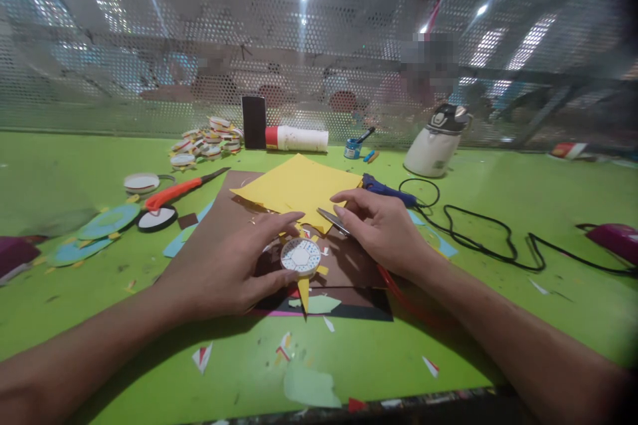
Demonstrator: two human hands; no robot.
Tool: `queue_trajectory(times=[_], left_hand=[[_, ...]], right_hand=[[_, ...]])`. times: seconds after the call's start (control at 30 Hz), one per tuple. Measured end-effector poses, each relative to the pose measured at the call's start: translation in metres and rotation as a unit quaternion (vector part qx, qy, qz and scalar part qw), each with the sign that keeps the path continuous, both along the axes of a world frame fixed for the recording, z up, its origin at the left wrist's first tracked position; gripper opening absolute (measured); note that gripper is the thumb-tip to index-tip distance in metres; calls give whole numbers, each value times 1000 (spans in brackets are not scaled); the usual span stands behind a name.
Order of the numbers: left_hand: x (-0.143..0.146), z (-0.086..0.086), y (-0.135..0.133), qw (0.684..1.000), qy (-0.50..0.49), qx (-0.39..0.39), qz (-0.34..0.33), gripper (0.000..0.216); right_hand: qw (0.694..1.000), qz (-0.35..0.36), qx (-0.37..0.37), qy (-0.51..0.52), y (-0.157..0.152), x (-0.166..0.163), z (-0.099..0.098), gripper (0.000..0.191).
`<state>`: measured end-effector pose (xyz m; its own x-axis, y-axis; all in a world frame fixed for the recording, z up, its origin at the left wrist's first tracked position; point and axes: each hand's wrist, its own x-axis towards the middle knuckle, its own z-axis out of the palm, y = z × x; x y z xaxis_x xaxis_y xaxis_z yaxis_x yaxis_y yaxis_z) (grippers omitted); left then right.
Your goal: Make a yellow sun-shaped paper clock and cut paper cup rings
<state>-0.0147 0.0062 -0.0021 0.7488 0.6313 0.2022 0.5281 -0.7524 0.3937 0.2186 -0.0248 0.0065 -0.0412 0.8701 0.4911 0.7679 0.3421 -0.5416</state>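
A small round disc (pixel 300 256), white with blue specks and yellow paper points around its rim, is on the brown board (pixel 212 226). My left hand (pixel 234 255) is beside it, thumb at the disc's lower edge and index finger stretched out above it. The fingers are apart. Behind the disc lies a yellow paper sheet (pixel 299 189). My right hand (pixel 376 222) hovers over the sheet's near right edge, thumb and index finger slightly apart. Under this hand are scissors, their metal blades (pixel 333 220) pointing left and red handles (pixel 401 292) partly hidden by the forearm.
Left of the board are an orange-handled cutter (pixel 182 191), a black-rimmed disc (pixel 157 218) and blue paper rounds (pixel 107 220). Behind stand stacked discs (pixel 209 139), a phone (pixel 254 122), a white roll (pixel 302 139) and a kettle (pixel 433 146). A blue glue gun (pixel 389 192) trails a black cord.
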Motion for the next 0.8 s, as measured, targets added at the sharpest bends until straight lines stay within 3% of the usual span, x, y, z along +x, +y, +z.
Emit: queue_trajectory(times=[0.8], left_hand=[[-2, -6, 2, 1000, -15, 11, -10, 63]], right_hand=[[1000, 6, -5, 3, 0, 0, -1, 21]])
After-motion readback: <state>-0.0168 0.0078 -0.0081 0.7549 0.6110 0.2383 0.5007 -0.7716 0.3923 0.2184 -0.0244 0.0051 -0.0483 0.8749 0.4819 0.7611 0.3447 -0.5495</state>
